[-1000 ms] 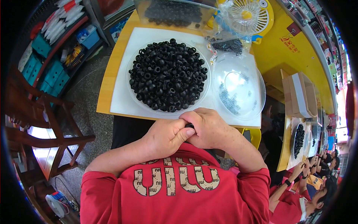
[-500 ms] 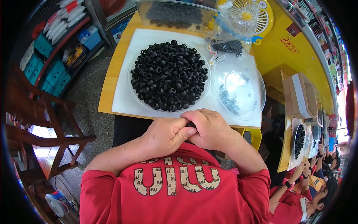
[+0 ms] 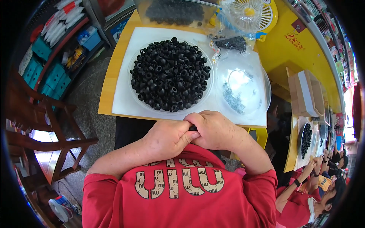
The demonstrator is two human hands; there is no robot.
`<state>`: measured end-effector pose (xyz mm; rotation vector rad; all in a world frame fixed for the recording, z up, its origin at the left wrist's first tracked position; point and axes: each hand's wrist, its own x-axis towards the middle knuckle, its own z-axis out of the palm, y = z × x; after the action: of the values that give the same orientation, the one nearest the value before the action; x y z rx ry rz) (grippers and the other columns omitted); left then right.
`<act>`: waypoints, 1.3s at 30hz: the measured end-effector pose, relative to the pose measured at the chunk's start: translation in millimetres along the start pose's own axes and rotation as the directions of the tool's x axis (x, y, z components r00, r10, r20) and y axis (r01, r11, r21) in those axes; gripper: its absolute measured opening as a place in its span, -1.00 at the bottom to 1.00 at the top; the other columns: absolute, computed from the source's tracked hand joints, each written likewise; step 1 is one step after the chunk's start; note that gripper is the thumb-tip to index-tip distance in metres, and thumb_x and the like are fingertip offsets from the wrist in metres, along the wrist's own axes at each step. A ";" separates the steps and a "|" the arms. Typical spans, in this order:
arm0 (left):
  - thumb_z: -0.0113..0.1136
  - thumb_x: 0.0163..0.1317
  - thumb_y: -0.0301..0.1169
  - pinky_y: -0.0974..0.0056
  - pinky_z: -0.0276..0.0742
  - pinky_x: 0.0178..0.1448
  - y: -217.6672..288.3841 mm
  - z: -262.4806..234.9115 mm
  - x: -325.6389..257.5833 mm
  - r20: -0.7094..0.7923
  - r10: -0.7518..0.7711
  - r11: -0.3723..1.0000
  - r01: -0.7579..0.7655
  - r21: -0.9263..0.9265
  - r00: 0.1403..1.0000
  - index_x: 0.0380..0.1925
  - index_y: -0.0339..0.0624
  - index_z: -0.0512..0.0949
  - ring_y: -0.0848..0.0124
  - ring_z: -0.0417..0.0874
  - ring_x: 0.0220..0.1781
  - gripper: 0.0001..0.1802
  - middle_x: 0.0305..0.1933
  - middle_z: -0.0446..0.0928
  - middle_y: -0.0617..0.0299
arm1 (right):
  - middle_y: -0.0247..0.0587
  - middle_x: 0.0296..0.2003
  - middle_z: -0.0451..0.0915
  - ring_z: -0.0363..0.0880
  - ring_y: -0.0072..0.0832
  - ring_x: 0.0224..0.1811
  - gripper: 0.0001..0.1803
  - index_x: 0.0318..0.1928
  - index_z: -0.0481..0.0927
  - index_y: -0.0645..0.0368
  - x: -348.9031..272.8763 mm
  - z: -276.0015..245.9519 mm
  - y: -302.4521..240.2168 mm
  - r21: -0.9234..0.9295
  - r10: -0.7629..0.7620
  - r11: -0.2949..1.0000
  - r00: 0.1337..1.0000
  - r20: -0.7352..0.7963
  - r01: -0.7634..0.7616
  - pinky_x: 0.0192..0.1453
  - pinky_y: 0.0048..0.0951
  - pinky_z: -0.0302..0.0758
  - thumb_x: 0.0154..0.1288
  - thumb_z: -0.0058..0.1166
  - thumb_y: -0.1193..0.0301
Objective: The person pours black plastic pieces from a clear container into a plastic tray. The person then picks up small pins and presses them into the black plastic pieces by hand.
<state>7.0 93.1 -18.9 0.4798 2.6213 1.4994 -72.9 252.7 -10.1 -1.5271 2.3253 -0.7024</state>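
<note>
Where the floor shows at far left, a wooden chair (image 3: 45,129) is seen beside shelves (image 3: 57,49) stocked with teal boxes; next to these, a yellow table (image 3: 110,83) carries a white sheet (image 3: 125,98); on the sheet a clear dish (image 3: 134,95) is heaped with black rings (image 3: 171,74). Just below the table's near edge, the left hand (image 3: 167,136) is curled shut, fingers folded inward; pressed against it, the right hand (image 3: 215,131) is likewise closed; between the two a small black piece (image 3: 193,128) is pinched, only a sliver of it being visible, so its kind cannot be told. Both hands are held close over a red shirt (image 3: 178,190), just clear of the sheet. Right of the heap, a second clear dish (image 3: 262,81) holds a scatter of small dark parts (image 3: 232,99); behind it a bag (image 3: 230,43) of black pieces and a small yellow fan (image 3: 251,13) are set. Further right, a cardboard box (image 3: 306,97) is stood on another table; at the far right edge, other people in red are seated, one dish of black rings (image 3: 306,140) lying before them.
</note>
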 end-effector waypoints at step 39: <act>-0.03 0.24 -0.27 0.20 0.39 -0.43 0.4 2.7 -1.0 -0.093 -0.061 0.995 0.053 -0.090 0.994 -0.44 -0.25 0.41 0.08 0.51 -0.48 -0.75 -0.57 0.46 0.04 | -0.10 -0.50 0.53 0.55 -0.15 -0.42 -0.51 -0.17 0.34 0.22 -4.2 22.6 -3.2 0.066 0.122 0.992 0.977 -0.177 -0.112 -0.34 -0.27 0.49 -0.14 0.22 0.37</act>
<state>8.6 95.2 -20.0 0.3307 2.6017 1.6497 -57.9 250.0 -27.7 -1.3406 2.4796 -0.9008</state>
